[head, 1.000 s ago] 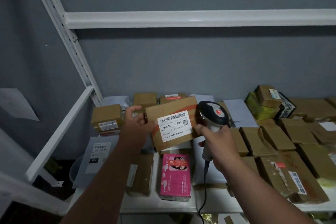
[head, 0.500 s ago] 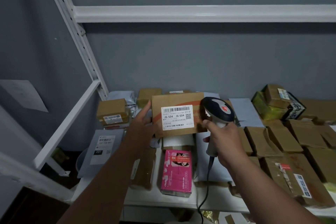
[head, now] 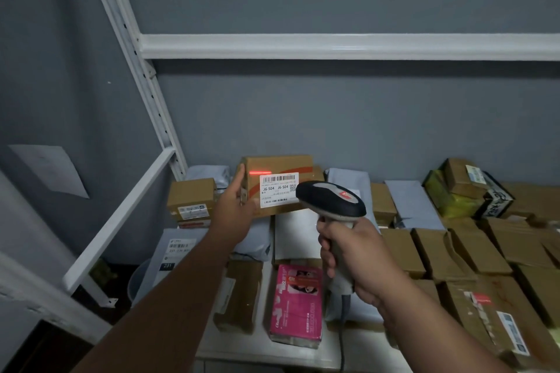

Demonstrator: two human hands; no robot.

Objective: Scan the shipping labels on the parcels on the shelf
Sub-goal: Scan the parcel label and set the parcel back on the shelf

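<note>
Shelf (head: pixel 303 354) crowded, left hand (head: pixel 235 209) gripping parcel (head: pixel 277 166) — scanner (head: pixel 331 200) clenched in right hand (head: pixel 354 254), hiding label (head: pixel 277 191) corner

Views: one only, worn on the person's head.
Facing: forward and down, toward the grey back wall (head: pixel 333 118) and the white shelf (head: pixel 266 345) below it.
Nearness: close; both forearms reach in from the bottom edge, the parcels just beyond.
Lens: wide, the shelf upright (head: pixel 133 48) leaning across the left.
Shared ground: nothing to compare, no second view.
</note>
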